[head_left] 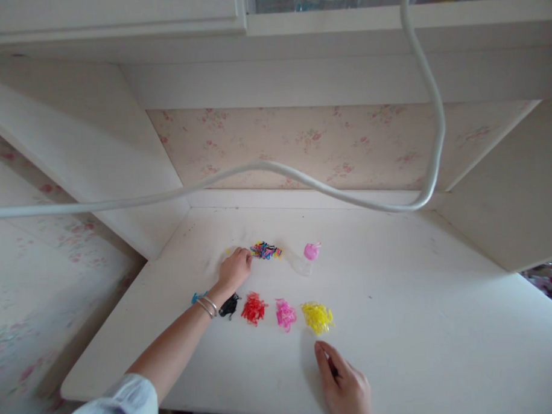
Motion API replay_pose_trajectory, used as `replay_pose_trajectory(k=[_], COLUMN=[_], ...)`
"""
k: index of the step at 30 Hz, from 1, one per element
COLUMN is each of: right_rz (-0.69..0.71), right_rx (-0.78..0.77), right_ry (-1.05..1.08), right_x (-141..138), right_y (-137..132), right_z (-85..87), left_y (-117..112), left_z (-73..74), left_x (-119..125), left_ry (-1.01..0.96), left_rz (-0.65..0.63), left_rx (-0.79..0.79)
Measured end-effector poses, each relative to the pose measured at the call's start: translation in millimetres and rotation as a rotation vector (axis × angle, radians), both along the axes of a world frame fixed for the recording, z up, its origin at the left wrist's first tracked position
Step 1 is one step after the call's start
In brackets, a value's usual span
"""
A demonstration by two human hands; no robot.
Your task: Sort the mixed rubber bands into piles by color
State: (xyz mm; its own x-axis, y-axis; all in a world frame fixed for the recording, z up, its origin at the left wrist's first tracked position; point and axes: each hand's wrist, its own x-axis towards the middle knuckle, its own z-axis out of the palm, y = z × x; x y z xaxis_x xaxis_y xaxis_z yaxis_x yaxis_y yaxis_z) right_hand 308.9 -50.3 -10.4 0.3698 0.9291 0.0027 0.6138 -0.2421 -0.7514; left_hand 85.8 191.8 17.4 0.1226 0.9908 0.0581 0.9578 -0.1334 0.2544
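My left hand (235, 267) reaches to the left edge of a mixed-colour pile of small rubber bands (265, 251). Its fingers are bent together, and what they hold, if anything, is hidden. Under that wrist lie a blue pile (199, 297), partly covered, and a black pile (229, 306). To their right sit a red pile (254, 308), a pink pile (286, 315) and a yellow pile (318, 317) of bands. Just in front of the yellow pile is my right hand (348, 385), thumb and forefinger pinched; anything between them is too small to name.
A pink, rabbit-like lid (312, 251) and a clear container (300, 265) lie right of the mixed pile on the white desk (411, 323). A white cable (274, 166) hangs across the view. Side panels and an overhead cabinet (110, 16) enclose the desk.
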Motion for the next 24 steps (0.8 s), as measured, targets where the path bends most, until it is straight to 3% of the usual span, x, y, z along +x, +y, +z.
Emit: replay_pose_trajectory(k=[16, 24], right_rz=[-0.039, 0.015], right_rx=[0.060, 0.026], right_ry=[-0.075, -0.089], right_x=[-7.7, -2.8], right_y=[1.3, 1.4], right_z=[2.5, -0.5], left_y=[-0.9, 1.2], left_z=[1.3, 4.1], left_x=[-5.8, -3.3], left_ry=[-0.007, 0.005], left_rz=[-0.039, -0.068], left_rx=[-0.001, -0.013])
